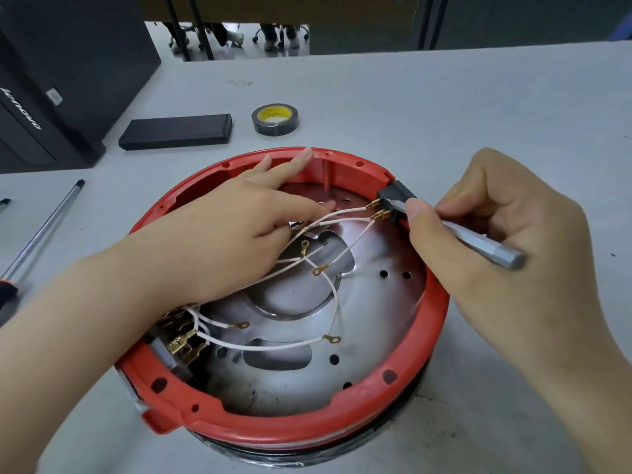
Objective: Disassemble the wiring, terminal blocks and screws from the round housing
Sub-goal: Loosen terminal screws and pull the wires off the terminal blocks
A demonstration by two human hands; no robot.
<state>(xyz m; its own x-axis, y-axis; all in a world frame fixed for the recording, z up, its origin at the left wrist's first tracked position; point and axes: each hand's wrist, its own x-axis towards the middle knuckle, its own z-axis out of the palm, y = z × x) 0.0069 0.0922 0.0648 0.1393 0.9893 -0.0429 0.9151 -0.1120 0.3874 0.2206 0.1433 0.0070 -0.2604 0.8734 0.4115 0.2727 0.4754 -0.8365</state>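
Right hand (506, 234) pinching a grey metal tool (478, 242) at the black terminal block (396, 203); left hand (239, 227) flat, fingers straight, inside the red round housing (307, 425).
Centred on a grey table (444, 107); beyond the housing, tape roll (275, 119) and black case (176, 131); left of it, a screwdriver (41, 230); bare tabletop to its right.

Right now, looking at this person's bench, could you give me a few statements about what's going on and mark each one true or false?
1. The right hand grips a grey metal tool aimed at the black connector block on the rim. True.
2. The left hand holds a roll of tape. False: it lies flat with straight fingers inside the red round housing; the tape roll sits on the table beyond.
3. The wires in the housing are white. True.
4. The long screwdriver rests inside the housing. False: it lies on the table at left.
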